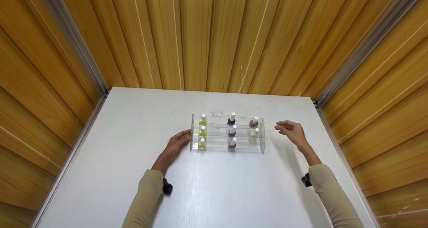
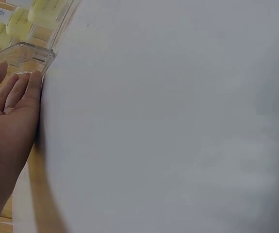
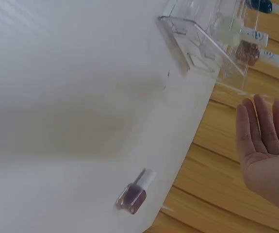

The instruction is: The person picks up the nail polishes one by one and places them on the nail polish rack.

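A clear acrylic stepped rack [image 1: 217, 150] stands on the white table. Its left column holds yellow nail polish bottles [image 1: 202, 144], its middle column dark ones [image 1: 232, 144]. On the right are a brown bottle [image 1: 254, 123] at the back and a pale bottle [image 1: 255, 133] on the middle step. My left hand [image 1: 176, 144] touches the rack's left end panel, fingers fairly straight. My right hand [image 1: 293, 133] hovers right of the rack, apart from it and holding nothing, its fingers extended in the right wrist view. A purple nail polish bottle [image 3: 133, 196] lies on the table in that view.
The white table [image 1: 214, 194] carries the rack near its back half. Wood-look panel walls [image 1: 214, 37] rise behind and at both sides, with grey metal posts [image 1: 77, 40] at the corners. Small dark marks [image 3: 168, 75] show on the tabletop.
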Demonstrator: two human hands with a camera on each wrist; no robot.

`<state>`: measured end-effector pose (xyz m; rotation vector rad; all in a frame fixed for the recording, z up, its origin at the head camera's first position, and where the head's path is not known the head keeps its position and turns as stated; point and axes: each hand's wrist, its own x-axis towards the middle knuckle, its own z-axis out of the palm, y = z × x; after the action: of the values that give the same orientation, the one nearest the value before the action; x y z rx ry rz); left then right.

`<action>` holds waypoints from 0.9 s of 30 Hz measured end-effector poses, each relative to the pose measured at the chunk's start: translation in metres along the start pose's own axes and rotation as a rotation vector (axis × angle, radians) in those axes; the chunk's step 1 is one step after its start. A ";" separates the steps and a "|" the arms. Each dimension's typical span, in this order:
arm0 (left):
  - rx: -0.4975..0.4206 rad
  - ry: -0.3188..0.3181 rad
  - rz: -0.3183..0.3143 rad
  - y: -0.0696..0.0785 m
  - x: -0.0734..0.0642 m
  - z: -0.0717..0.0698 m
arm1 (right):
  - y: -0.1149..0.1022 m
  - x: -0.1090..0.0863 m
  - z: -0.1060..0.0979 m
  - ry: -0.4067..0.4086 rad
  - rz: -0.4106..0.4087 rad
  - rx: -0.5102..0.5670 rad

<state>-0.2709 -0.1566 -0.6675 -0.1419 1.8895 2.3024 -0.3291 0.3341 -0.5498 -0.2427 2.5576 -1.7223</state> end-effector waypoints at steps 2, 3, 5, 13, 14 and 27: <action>0.012 0.003 0.009 0.001 0.001 -0.001 | 0.004 0.003 -0.012 0.021 0.014 0.020; 0.010 0.003 0.012 0.001 0.001 -0.001 | 0.006 0.005 -0.018 0.035 0.028 0.025; 0.008 0.005 0.012 0.002 0.002 -0.001 | 0.011 0.008 -0.029 0.069 0.066 0.024; 0.019 0.006 -0.003 -0.001 0.000 -0.001 | 0.037 0.015 -0.063 0.292 0.193 0.036; 0.009 0.004 -0.008 -0.001 0.000 0.000 | 0.043 0.018 -0.066 0.313 0.214 0.029; 0.026 0.000 -0.031 -0.002 0.005 -0.001 | 0.090 0.027 -0.063 0.257 0.377 -0.143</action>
<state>-0.2753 -0.1572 -0.6708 -0.1663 1.9023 2.2574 -0.3730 0.4209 -0.6082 0.4575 2.6741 -1.5160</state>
